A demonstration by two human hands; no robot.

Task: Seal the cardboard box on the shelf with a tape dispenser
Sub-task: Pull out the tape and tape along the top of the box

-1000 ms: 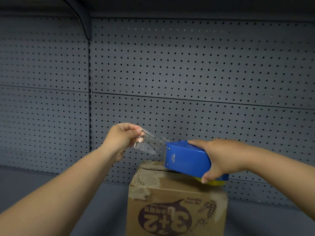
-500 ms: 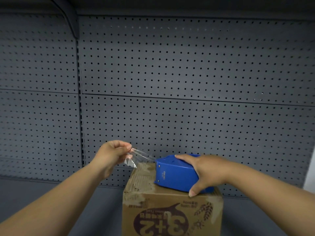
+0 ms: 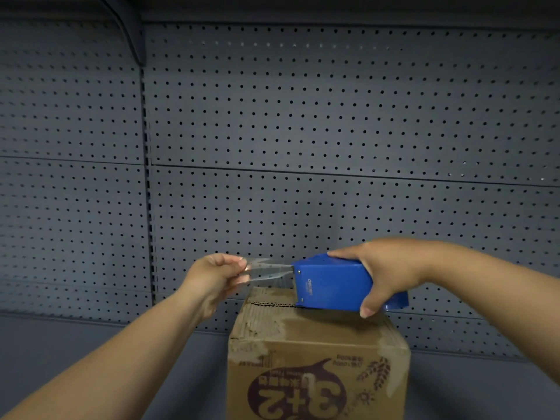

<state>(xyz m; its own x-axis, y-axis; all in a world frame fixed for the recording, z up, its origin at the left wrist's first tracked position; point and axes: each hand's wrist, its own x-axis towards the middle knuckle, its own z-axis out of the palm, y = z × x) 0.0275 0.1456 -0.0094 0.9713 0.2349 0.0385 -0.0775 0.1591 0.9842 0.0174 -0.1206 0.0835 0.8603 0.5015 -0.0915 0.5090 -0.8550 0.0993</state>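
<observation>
A brown cardboard box (image 3: 315, 356) with a dark upside-down "3+2" print stands on the shelf at the bottom centre. On its top rests a blue tape dispenser (image 3: 328, 283), and my right hand (image 3: 388, 271) grips it from above and behind. A strip of clear tape (image 3: 266, 269) runs left from the dispenser's mouth. My left hand (image 3: 216, 275) pinches the free end of that strip, just left of the box's top left corner and slightly above it.
A grey perforated back panel (image 3: 333, 131) fills the view behind the box. A vertical upright (image 3: 147, 177) divides it at the left. The grey shelf floor (image 3: 91, 338) extends left and right of the box.
The dispenser came down from a tilted hover onto the box top and levelled out. My left hand stayed pinched on the tape end, and the strip now runs nearly horizontal.
</observation>
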